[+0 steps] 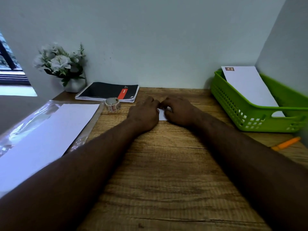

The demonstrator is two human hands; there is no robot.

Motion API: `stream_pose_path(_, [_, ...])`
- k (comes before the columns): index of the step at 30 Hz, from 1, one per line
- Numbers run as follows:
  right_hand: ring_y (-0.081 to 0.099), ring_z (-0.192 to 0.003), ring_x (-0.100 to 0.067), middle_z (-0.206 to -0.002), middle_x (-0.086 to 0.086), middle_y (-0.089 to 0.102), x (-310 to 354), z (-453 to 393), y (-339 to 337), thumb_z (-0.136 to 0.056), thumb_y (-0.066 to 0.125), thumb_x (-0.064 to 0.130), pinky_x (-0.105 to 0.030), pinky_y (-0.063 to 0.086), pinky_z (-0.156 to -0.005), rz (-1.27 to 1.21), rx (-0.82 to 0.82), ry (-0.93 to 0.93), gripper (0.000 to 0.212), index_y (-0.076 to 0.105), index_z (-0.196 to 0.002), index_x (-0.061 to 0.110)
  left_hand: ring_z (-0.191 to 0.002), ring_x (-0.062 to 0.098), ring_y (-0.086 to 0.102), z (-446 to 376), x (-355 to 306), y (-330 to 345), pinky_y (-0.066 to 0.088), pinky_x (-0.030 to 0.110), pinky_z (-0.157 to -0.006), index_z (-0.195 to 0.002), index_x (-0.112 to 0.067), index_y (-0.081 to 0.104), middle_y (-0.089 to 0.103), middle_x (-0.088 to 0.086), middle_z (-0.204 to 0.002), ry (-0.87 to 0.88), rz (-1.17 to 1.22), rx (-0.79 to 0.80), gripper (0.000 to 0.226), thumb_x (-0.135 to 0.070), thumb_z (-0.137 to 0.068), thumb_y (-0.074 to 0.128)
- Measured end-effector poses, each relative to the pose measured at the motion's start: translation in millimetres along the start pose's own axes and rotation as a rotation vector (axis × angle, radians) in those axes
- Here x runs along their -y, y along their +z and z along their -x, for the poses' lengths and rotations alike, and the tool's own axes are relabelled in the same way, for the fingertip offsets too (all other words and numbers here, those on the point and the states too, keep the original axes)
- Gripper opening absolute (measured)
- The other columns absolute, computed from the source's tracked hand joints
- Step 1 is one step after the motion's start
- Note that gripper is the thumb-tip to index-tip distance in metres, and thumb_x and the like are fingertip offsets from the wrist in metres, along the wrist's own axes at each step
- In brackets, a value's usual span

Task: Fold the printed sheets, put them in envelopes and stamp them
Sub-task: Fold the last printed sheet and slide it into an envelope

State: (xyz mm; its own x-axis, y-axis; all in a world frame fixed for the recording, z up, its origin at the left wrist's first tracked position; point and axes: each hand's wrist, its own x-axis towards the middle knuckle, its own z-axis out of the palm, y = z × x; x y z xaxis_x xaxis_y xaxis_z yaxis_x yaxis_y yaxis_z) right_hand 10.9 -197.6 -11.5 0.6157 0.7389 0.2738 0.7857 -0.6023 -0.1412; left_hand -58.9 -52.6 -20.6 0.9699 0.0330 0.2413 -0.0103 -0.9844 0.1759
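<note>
Both hands, left (pixel 144 112) and right (pixel 179 110), fingers curled, pinch small white sheet (pixel 162 116) right of tape roll (pixel 112 104).

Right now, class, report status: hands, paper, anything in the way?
Left hand and right hand both on the paper, folding. Stamped envelope in basket. Nothing in the way.

A brown wood-grain desk (pixel 166 164) carries a bright green slotted basket (pixel 246 114) holding a white envelope (pixel 248 85) at right, a black notebook (pixel 103 91) with a red band far left, white sheets (pixel 50 130), white flowers (pixel 58 61) and an orange pen (pixel 286 143).
</note>
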Motion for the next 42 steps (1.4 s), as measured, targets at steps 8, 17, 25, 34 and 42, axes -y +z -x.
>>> stream_pose_path(8, [0.056,-0.089,-0.019,-0.099,-0.006,0.063,-8,3,-6,-0.085,0.054,0.031,-0.028,0.042,-0.075,0.037,-0.03,0.07,0.026,0.066,-0.099,0.012,-0.122,0.027,0.046,0,-5,-2,0.041,0.048,-0.09,-0.128,-0.024,0.045,0.041,0.001,-0.136,-0.063,-0.011,0.039,0.033,-0.03,-0.097,0.039])
stream_pose_path(17, [0.061,-0.092,-0.029,-0.103,-0.013,0.066,-38,25,-24,-0.087,0.051,0.028,-0.032,0.049,-0.08,0.251,-0.04,0.336,0.023,0.066,-0.093,0.012,-0.126,0.029,0.041,1,-6,-4,0.039,0.056,-0.095,-0.133,-0.035,0.04,0.038,0.001,-0.137,-0.067,0.004,0.104,0.038,-0.028,-0.096,0.038])
stream_pose_path(25, [0.054,-0.112,-0.025,-0.123,-0.008,0.06,-18,18,-9,-0.094,0.049,0.034,-0.035,0.044,-0.096,0.081,-0.121,0.19,0.034,0.063,-0.119,0.016,-0.132,0.031,0.033,-4,-5,-5,0.036,0.059,-0.099,-0.141,-0.049,0.03,0.032,0.003,-0.143,-0.053,-0.058,0.173,0.048,-0.031,-0.097,0.034])
stream_pose_path(34, [0.022,-0.144,-0.02,-0.156,-0.005,0.028,-19,9,2,-0.102,0.032,0.039,-0.036,0.02,-0.115,0.005,0.171,0.154,0.047,0.034,-0.146,0.023,-0.115,0.027,0.052,5,-3,-14,0.045,0.042,-0.082,-0.123,-0.022,0.051,0.049,0.005,-0.13,-0.013,-0.141,0.025,0.028,-0.029,-0.097,0.043])
stream_pose_path(42, [0.026,-0.143,-0.021,-0.156,-0.005,0.027,-19,10,-2,-0.102,0.031,0.041,-0.033,0.02,-0.114,0.013,0.218,0.153,0.049,0.032,-0.147,0.023,-0.104,0.025,0.061,15,11,-38,0.045,0.033,-0.071,-0.118,-0.01,0.059,0.063,0.009,-0.116,-0.238,-0.379,0.041,0.026,-0.016,-0.094,0.052])
